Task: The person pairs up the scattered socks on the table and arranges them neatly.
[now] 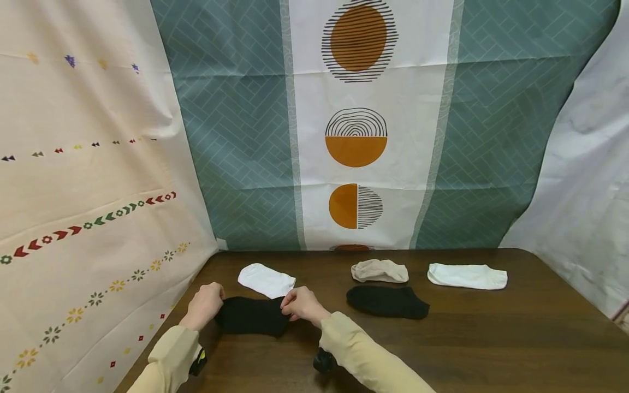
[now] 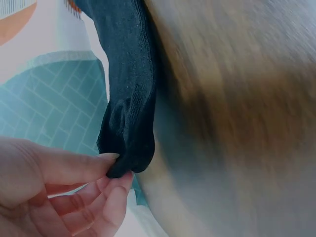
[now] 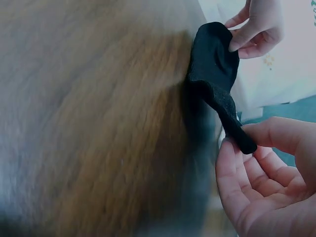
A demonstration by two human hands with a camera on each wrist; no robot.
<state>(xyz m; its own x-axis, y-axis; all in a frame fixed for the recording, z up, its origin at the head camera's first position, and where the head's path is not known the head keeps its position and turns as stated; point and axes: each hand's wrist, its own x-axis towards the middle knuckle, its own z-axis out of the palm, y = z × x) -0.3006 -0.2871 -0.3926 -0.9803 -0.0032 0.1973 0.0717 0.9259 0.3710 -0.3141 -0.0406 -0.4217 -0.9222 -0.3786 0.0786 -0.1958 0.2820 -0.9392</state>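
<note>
A black sock (image 1: pixel 251 316) is stretched flat between both hands at the left of the table, in the head view. My left hand (image 1: pixel 205 303) pinches its left end between thumb and fingers; the left wrist view shows that sock end (image 2: pixel 129 133) up close. At the other end, my right hand (image 1: pixel 303 304) pinches the sock's edge, seen in the right wrist view as a narrow dark fold (image 3: pixel 242 138). Just behind the held sock lies a white sock (image 1: pixel 266 280), partly covered by it from the camera's side.
A second black sock (image 1: pixel 388 302) lies right of the right hand, with a beige sock (image 1: pixel 379 271) behind it. Another white sock (image 1: pixel 467 276) is farther right on the brown wooden table (image 1: pixel 491 338). Patterned cloths (image 1: pixel 236 136) hang at the back and sides.
</note>
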